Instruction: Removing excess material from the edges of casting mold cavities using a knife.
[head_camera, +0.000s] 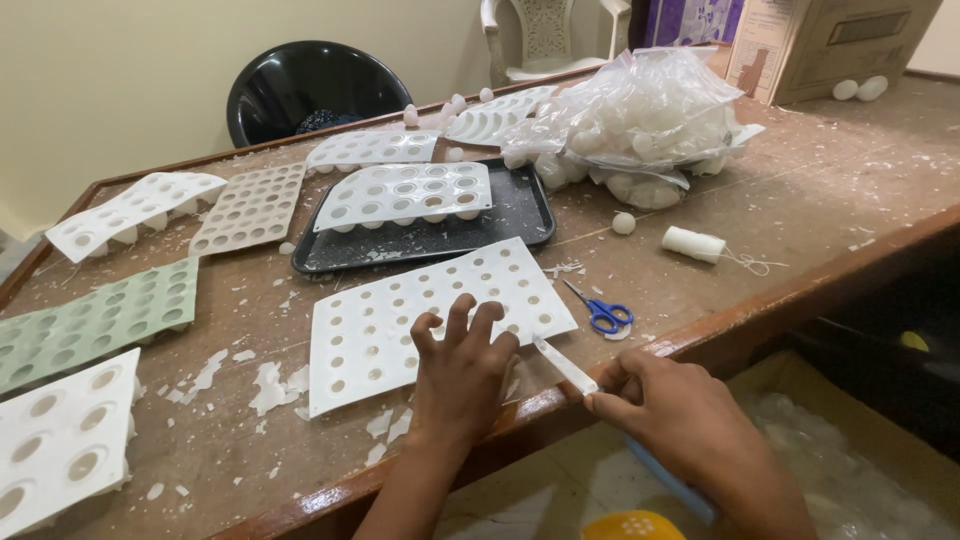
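Observation:
A flat white mould sheet (420, 310) with rows of round holes lies near the table's front edge. My left hand (462, 372) presses down on its near edge, fingers spread apart. My right hand (665, 405), just off the table's front edge, grips a thin white blade-like scraper (562, 364) whose tip points at the sheet's near right corner. Small blue-handled scissors (603, 314) lie on the table right of the sheet. White wax flakes (272, 385) litter the wood to the left of the sheet.
A black tray (520, 215) holds a white mould with round cups. More white, beige and green moulds lie left and behind. A clear bag of white balls (640, 120), a thread spool (693, 243), a loose ball (624, 223), a cardboard box and a black tub (300, 85) stand farther back.

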